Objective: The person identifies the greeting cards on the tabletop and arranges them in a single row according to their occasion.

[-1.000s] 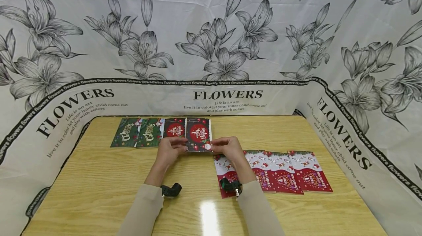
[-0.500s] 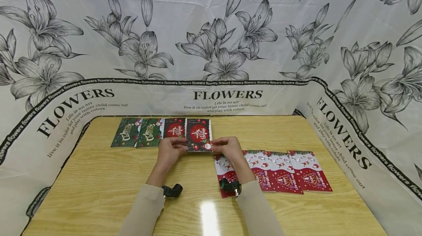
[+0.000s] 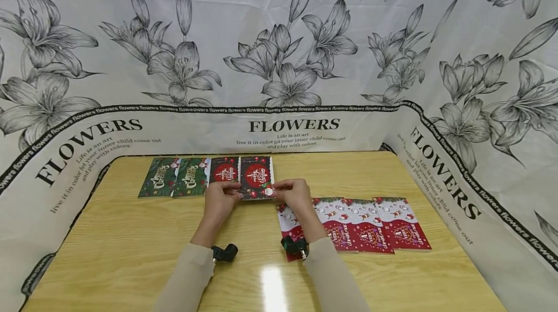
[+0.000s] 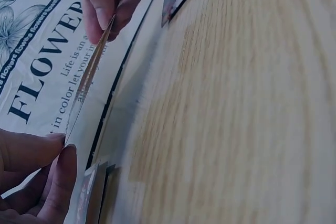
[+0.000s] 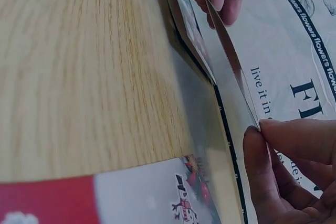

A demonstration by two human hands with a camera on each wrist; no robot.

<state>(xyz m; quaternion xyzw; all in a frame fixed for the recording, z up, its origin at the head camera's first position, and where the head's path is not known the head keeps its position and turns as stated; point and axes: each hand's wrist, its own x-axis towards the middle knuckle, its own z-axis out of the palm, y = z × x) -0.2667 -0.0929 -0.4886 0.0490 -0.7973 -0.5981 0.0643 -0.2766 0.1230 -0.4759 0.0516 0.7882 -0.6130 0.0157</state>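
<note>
Both hands pinch a black Christmas card [image 3: 256, 176] with a red circle on its front, one at each lower corner. My left hand [image 3: 220, 199] grips the left corner between thumb and fingers, and my right hand [image 3: 296, 195] does likewise on the right. Seen edge-on in the left wrist view, the card [image 4: 89, 80] is a thin, slightly parted fold stretched between the hands. The right wrist view shows the card [image 5: 233, 59] raised off the table. Left of it lies a matching black card [image 3: 224, 171], its lower part partly covered by my left hand.
Two green Christmas cards [image 3: 190, 176] lie further left in the same back row. Several red-and-white Christmas cards [image 3: 403, 225] overlap in a row at the right, partly under my right forearm. A flower-print cloth [image 3: 292, 130] walls the wooden table [image 3: 131, 244].
The head view has turned slightly right, so everything sits a little further left. Both hands keep the same hold on the black card.
</note>
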